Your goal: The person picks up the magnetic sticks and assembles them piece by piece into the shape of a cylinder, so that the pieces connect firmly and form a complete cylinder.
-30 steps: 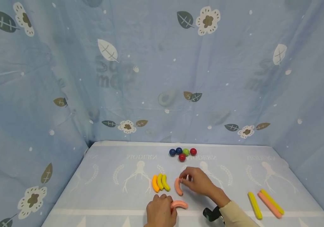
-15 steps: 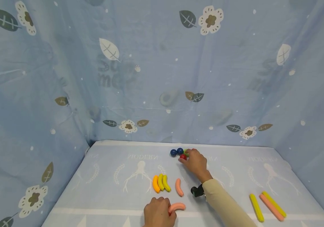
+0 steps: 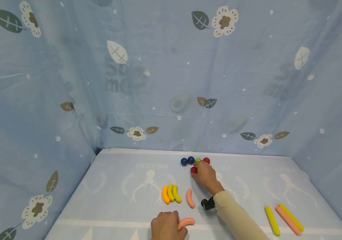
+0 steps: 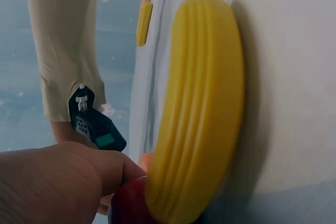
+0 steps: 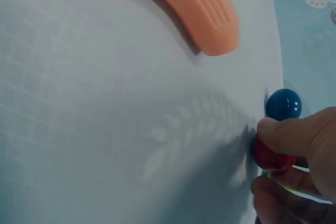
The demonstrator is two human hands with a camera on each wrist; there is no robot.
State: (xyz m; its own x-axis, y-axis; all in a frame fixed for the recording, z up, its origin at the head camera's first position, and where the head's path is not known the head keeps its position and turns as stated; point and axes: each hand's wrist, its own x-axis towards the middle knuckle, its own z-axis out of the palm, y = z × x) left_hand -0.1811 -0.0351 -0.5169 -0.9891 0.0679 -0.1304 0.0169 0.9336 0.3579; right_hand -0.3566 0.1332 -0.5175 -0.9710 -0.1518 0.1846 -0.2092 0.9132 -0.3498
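Observation:
In the head view my right hand [image 3: 205, 175] pinches a shiny red ball [image 5: 274, 153] between thumb and fingers at the back of the table. Beside it are two dark blue balls [image 3: 187, 160], a partly covered green ball [image 3: 198, 160] and another red ball [image 3: 206, 160]. My left hand [image 3: 165, 226] grips one end of a pink curved stick [image 3: 187, 222] near the front. The left wrist view shows a large yellow curved, ribbed piece [image 4: 197, 103] and a dark red rounded thing [image 4: 128, 203] by the thumb. A second pink curved stick [image 3: 190, 198] lies between the hands.
One orange curved stick [image 3: 165, 194] and two yellow curved sticks [image 3: 173, 193] lie side by side left of centre. At right are straight sticks, a yellow stick [image 3: 272, 220] and a pink stick [image 3: 288, 220] beside another yellow. A patterned blue curtain [image 3: 171, 83] surrounds the table.
My right hand has left the upright pink curved stick, reached back to the balls and drawn one red ball slightly nearer. The left hand and its pink curved stick have shifted a little left.

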